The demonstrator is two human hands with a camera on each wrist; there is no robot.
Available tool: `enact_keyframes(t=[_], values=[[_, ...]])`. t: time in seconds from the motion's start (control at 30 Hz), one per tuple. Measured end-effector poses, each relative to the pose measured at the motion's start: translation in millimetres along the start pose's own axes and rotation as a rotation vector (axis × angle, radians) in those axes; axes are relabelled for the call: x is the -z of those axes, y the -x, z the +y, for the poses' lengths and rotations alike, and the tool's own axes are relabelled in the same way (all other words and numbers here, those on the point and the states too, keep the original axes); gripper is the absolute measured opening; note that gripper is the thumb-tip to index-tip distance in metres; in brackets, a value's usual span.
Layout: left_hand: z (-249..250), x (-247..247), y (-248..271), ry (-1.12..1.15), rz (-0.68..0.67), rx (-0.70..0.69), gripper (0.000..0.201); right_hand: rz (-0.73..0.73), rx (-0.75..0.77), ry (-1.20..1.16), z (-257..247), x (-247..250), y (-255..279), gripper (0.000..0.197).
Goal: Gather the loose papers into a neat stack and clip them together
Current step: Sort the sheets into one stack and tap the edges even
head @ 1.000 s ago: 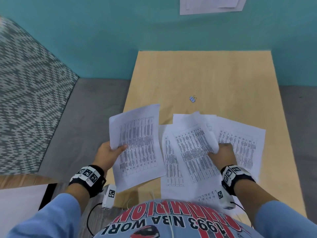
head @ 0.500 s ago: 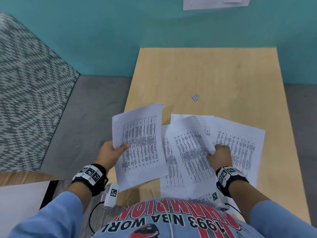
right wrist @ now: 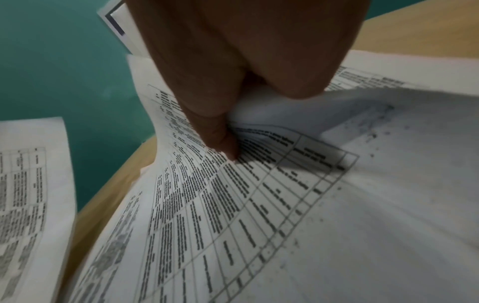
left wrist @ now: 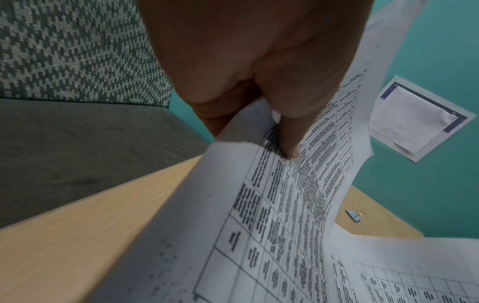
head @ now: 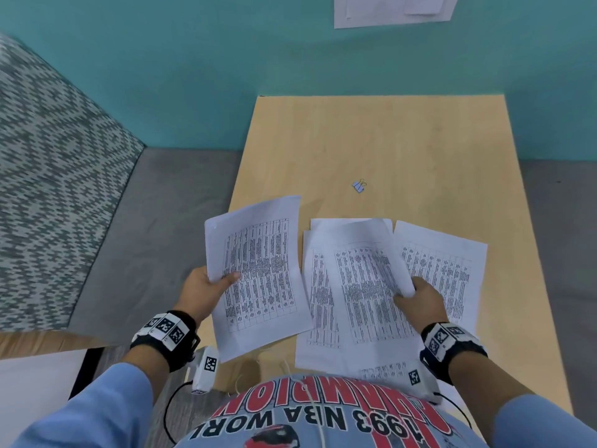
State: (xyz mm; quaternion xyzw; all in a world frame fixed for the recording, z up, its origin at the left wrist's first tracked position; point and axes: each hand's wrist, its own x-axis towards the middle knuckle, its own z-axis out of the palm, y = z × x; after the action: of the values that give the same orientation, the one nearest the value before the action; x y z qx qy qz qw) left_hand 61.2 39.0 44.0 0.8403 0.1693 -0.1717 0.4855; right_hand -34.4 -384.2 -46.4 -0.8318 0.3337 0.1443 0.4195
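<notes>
Left hand [head: 203,287] pinches one printed sheet [head: 258,273] at its left edge, thumb on top, fingers beneath; sheet is lifted clear of the table and bows under its own weight. Right hand [head: 420,302] is curled round the right edge of a second sheet [head: 361,286], thumb pressing the print, edge rolled up over the fingers. Judged: both are held by the side margins so they can be slid one onto the other.

Table [head: 403,140]: pale wood-look top, smooth, rectangular, set against a teal wall [head: 226,76]. Beside it a grey cushion seat [head: 155,227] with a woven zigzag backrest [head: 55,176], coarse texture.

Loose papers [head: 449,270]: thin white sheets, black tables of small text, lying fanned and overlapping on the near half of the table, corners out of line, near edges reaching the table's edge at the person's shirt. Flimsy, will curl and slip when squared up.

Binder clip [head: 359,185]: small, light metal body with wire handles, lying alone on bare wood just beyond the papers, untouched. Clipping not yet started; gathering is in hand.
</notes>
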Motion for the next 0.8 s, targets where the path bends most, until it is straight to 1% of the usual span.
enact_keyframes(t=[0.1, 0.17, 0.23, 0.27, 0.3, 0.33, 0.37, 0.4, 0.43, 0.47, 0.57, 0.63, 0.67, 0.73, 0.8], values=[[6.2, -4.5, 5.3, -0.009, -0.007, -0.014, 0.004, 0.002, -0.003, -0.052, -0.3, 14.2, 5.8, 0.020], [8.7, -7.7, 6.4, -0.035, -0.010, -0.025, 0.008, -0.022, -0.032, -0.130, 0.1, 24.9, 5.7, 0.029], [11.1, -9.8, 4.6, -0.100, 0.000, -0.036, 0.005, -0.059, -0.030, -0.242, -4.8, 41.7, 7.6, 0.028], [12.5, -10.7, 3.0, -0.150, 0.008, -0.039, 0.007, -0.060, -0.016, -0.305, -2.7, 48.4, 6.7, 0.039], [14.7, -12.0, 2.0, -0.198, 0.019, -0.040, 0.011, -0.075, -0.013, -0.326, -6.0, 57.1, 9.9, 0.059], [16.1, -13.0, 0.5, -0.238, 0.035, -0.035, 0.019, -0.083, 0.002, -0.365, -11.1, 67.1, 14.7, 0.069], [18.6, -13.5, 0.0, -0.268, 0.051, -0.031, 0.026, -0.076, 0.007, -0.429, -15.5, 76.8, 18.9, 0.059], [19.7, -13.0, -1.7, -0.287, 0.069, -0.021, 0.029, -0.085, 0.018, -0.490, -18.3, 86.6, 23.9, 0.044], [20.2, -12.1, -3.0, -0.296, 0.083, -0.011, 0.026, -0.098, 0.033, -0.535, -20.8, 95.6, 28.7, 0.036], [21.1, -11.3, -3.7, -0.304, 0.080, 0.003, 0.023, -0.092, 0.051, -0.576, -25.7, 104.7, 34.7, 0.035], [26.8, -15.3, -4.1, -0.276, 0.007, -0.013, 0.025, -0.124, 0.065, -0.704, -32.8, 123.8, 40.2, 0.043], [36.7, -23.8, -2.1, -0.186, -0.052, -0.042, 0.032, -0.173, 0.077, -0.745, -44.2, 135.1, 46.6, 0.039], [44.8, -28.7, 0.3, -0.148, -0.072, -0.062, 0.034, -0.214, 0.094, -0.776, -51.3, 140.0, 48.7, 0.043], [64.2, -40.0, 6.8, -0.090, -0.118, -0.098, 0.030, -0.270, 0.136, -0.839, -65.7, 148.9, 53.0, 0.052], [84.2, -49.5, 14.6, -0.019, -0.176, -0.136, 0.019, -0.322, 0.142, -0.898, -76.1, 154.4, 51.5, 0.053]])
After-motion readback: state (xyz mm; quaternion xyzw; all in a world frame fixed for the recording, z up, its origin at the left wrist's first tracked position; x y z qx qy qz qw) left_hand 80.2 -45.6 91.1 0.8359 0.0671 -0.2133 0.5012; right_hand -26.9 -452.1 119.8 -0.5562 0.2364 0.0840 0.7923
